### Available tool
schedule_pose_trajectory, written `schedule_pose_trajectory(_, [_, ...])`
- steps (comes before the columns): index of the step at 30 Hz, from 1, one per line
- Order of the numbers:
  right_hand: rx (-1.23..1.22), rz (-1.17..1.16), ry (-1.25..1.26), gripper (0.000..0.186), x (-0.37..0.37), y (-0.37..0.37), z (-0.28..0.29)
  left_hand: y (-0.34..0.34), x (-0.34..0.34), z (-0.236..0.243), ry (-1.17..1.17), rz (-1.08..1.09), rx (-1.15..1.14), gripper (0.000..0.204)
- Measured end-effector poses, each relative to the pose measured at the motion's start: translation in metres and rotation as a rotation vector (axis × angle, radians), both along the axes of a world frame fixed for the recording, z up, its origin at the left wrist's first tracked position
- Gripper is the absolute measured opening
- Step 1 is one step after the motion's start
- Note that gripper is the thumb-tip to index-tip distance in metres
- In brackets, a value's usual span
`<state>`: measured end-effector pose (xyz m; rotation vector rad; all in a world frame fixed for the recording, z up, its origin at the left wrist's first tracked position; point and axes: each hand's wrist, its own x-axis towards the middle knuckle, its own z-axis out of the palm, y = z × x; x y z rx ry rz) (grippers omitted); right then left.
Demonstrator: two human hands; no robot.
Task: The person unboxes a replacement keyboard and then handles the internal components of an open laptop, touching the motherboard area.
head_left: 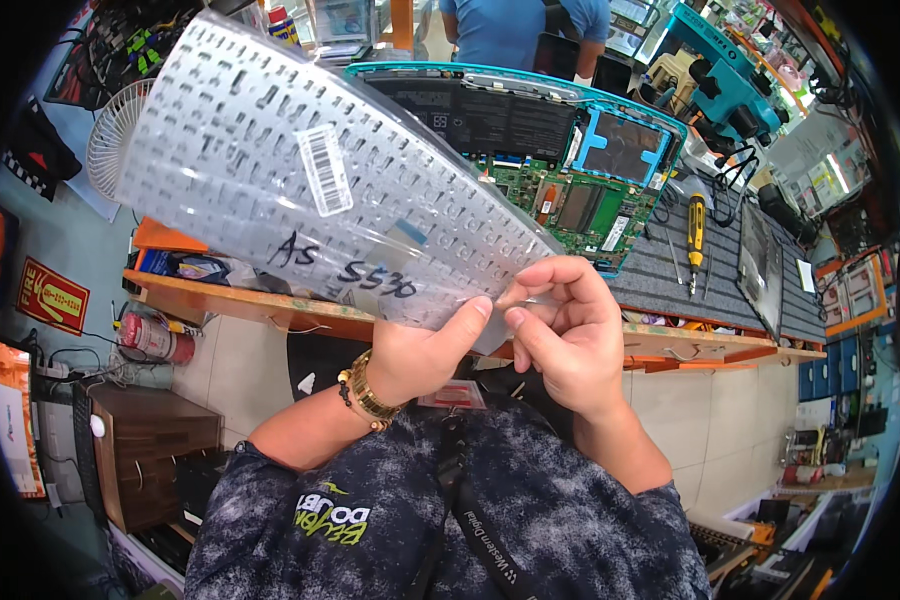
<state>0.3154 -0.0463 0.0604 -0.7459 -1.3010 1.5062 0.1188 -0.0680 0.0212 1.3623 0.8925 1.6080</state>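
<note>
A laptop keyboard [240, 150], its silver metal back facing me, sits inside a clear plastic bag with a barcode label [324, 170] and black handwriting. My left hand [430, 350] grips its lower edge, thumb on top. At the bag's right end, my right hand [565, 335] pinches the plastic between thumb and fingers. Behind the keyboard lies an opened laptop chassis [610, 215] in teal, with a black battery [510, 125] and a green circuit board [595, 205] exposed. The keyboard covers the chassis's left part.
A yellow-and-black screwdriver [695, 235] rests on the grey ribbed bench mat [660, 280], beside a dark flat panel [760, 265]. A teal microscope [725, 75] stands at the back right. At the left are a white fan [115, 140] and an open drawer [240, 300]. A person in blue [515, 35] is beyond the bench.
</note>
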Motion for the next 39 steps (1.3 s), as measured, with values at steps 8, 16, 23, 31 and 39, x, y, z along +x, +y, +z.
schedule_pose_trajectory(8, [0.191,-0.075,-0.011,0.031,-0.004,-0.001,-0.015,-0.002,0.002,-0.006,-0.067,-0.028,-0.034,0.021])
schedule_pose_trajectory(16, [0.079,-0.156,-0.173,0.025,-0.004,0.005,0.002,0.004,0.005,-0.015,0.118,0.153,0.067,0.021])
schedule_pose_trajectory(23, [0.37,-0.24,-0.51,0.032,-0.012,0.005,0.004,0.009,0.012,-0.021,0.253,0.275,0.24,0.019])
schedule_pose_trajectory(31, [0.287,-0.19,-0.6,0.028,-0.012,0.004,0.013,0.011,0.006,-0.019,0.08,0.131,0.036,0.024])
schedule_pose_trajectory(39, [0.09,-0.054,-0.367,0.019,-0.006,0.006,0.012,0.016,0.0,-0.018,0.06,0.068,0.027,0.027])
